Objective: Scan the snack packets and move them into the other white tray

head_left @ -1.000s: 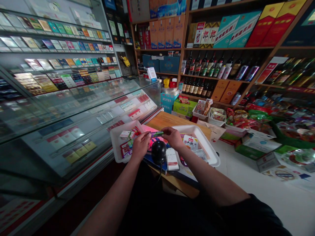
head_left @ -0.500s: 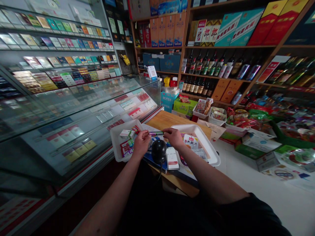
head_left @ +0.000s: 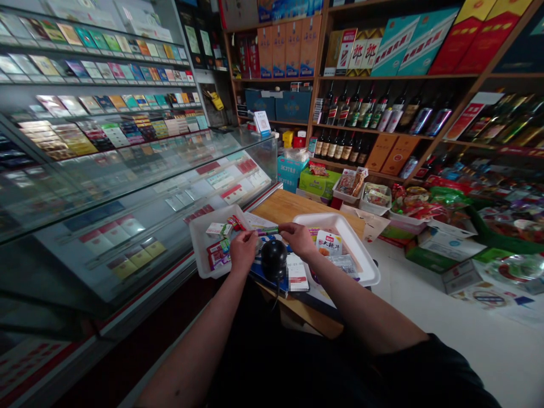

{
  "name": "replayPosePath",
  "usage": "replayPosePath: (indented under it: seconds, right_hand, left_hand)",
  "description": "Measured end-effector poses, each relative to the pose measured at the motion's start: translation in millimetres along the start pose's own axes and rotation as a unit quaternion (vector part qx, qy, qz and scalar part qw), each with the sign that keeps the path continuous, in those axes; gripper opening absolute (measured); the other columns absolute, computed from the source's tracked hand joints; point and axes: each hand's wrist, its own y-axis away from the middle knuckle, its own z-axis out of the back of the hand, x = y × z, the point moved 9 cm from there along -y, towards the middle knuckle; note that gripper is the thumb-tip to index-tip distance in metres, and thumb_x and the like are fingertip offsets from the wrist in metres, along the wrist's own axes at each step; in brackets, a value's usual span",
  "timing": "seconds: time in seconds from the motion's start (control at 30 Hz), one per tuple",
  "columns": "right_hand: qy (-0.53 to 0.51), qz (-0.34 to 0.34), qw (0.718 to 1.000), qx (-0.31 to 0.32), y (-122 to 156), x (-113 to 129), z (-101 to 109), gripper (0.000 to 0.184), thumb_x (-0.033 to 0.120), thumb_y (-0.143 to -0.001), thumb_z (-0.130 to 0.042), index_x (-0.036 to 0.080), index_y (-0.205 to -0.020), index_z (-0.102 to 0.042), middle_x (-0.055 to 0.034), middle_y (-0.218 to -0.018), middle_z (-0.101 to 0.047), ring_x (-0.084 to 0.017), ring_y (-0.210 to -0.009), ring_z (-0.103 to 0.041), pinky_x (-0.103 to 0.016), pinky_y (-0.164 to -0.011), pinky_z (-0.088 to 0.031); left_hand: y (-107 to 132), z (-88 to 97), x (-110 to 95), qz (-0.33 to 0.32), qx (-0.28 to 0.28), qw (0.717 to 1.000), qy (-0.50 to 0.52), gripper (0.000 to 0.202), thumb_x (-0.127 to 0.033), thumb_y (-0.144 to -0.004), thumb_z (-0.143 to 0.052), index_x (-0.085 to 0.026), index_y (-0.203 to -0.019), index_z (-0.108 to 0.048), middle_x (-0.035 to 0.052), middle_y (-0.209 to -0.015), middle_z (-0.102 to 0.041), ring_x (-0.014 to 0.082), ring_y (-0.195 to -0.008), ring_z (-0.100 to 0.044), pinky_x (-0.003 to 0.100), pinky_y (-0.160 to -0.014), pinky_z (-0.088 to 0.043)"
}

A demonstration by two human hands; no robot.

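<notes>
Both my hands pinch the ends of one small green pack (head_left: 267, 231) and hold it level above a black barcode scanner (head_left: 274, 260). My left hand (head_left: 243, 249) grips its left end and hovers at the edge of a white tray (head_left: 198, 243) that holds several small packets. My right hand (head_left: 298, 238) grips the right end, in front of a second white tray (head_left: 361, 249) that holds a white snack packet (head_left: 328, 243) with red print. A small card (head_left: 296, 273) lies beside the scanner.
A glass display counter (head_left: 127, 192) full of cigarette packs runs along my left. The trays rest on a wooden table (head_left: 284, 207). Shelves of bottles (head_left: 361, 116) and boxed goods stand behind. Snack boxes and bags (head_left: 425, 207) crowd the floor on the right.
The pink-red glow that lay under the pack and on my left hand a second ago is gone. My hands and the pack have barely shifted.
</notes>
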Motion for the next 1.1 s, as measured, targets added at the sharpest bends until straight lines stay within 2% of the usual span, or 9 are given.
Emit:
replayPosePath:
  seconds: [0.13,0.2,0.4,0.57,0.73,0.93,1.1]
  right_hand:
    - [-0.005,0.007,1.0,0.01,0.2,-4.0,-5.5,0.025,0.018,-0.081,-0.064,0.019,-0.103,-0.077,-0.004,-0.099,-0.08,-0.02,-0.092,-0.075,-0.034,-0.091,-0.058]
    - [-0.027,0.005,0.999,0.017,-1.4,-9.4,-9.1,0.028,0.016,-0.081,-0.063,0.018,-0.105,-0.076,-0.0054,-0.102,-0.079,-0.02,-0.097,-0.075,-0.034,-0.092,-0.058]
    - [-0.048,0.007,0.998,0.049,-4.9,-24.8,-19.1,0.036,0.014,-0.082,-0.06,0.019,-0.114,-0.073,-0.0067,-0.115,-0.077,-0.019,-0.111,-0.072,-0.035,-0.105,-0.053]
    - [0.007,-0.008,0.998,0.061,0.0,-31.5,-22.3,0.036,0.023,-0.089,-0.056,0.021,-0.121,-0.072,-0.0056,-0.118,-0.076,-0.021,-0.112,-0.07,-0.039,-0.107,-0.049]
    - [0.01,-0.019,0.998,0.061,3.4,-38.7,-24.8,0.039,0.038,-0.094,-0.055,0.022,-0.125,-0.071,-0.0061,-0.125,-0.072,-0.023,-0.116,-0.066,-0.04,-0.107,-0.047]
    - [-0.024,-0.005,0.997,0.066,1.2,-40.0,-29.0,0.038,0.04,-0.095,-0.054,0.023,-0.123,-0.072,-0.0047,-0.123,-0.073,-0.021,-0.119,-0.065,-0.038,-0.11,-0.045]
    - [-0.023,-0.015,0.998,0.057,1.3,-40.1,-28.6,0.038,0.042,-0.094,-0.056,0.022,-0.122,-0.073,-0.0049,-0.122,-0.074,-0.022,-0.118,-0.065,-0.037,-0.109,-0.045]
  left_hand:
    - [3.5,0.7,7.7,0.046,-0.009,0.999,0.01,0.033,-0.047,-0.083,-0.067,-0.018,-0.092,-0.078,0.0033,-0.078,-0.076,0.0185,-0.066,-0.068,0.03,-0.064,-0.054]
    - [4.8,-0.7,13.4,0.063,-0.007,0.998,0.018,0.034,-0.048,-0.083,-0.066,-0.018,-0.095,-0.079,0.003,-0.079,-0.077,0.0186,-0.063,-0.068,0.03,-0.061,-0.054]
    - [2.5,1.4,14.7,-0.001,-0.013,0.999,-0.041,0.03,-0.044,-0.083,-0.067,-0.02,-0.095,-0.081,0.0049,-0.092,-0.08,0.0234,-0.088,-0.074,0.034,-0.082,-0.056]
    - [5.2,0.0,20.6,0.007,-0.01,0.998,-0.06,0.034,-0.045,-0.088,-0.061,-0.022,-0.102,-0.081,0.0056,-0.096,-0.08,0.0244,-0.092,-0.074,0.035,-0.085,-0.056]
    - [9.9,-4.1,32.4,0.07,0.01,0.996,-0.047,0.04,-0.045,-0.092,-0.054,-0.02,-0.109,-0.08,0.0063,-0.087,-0.079,0.0232,-0.081,-0.074,0.034,-0.077,-0.057]
    - [8.7,3.3,22.9,0.012,-0.003,0.995,-0.097,0.038,-0.048,-0.09,-0.056,-0.02,-0.098,-0.082,0.0067,-0.092,-0.08,0.0252,-0.088,-0.073,0.036,-0.084,-0.054]
    - [8.1,3.0,22.3,0.008,0.0,0.996,-0.094,0.037,-0.046,-0.089,-0.057,-0.02,-0.097,-0.081,0.0088,-0.094,-0.08,0.0266,-0.089,-0.073,0.037,-0.084,-0.054]
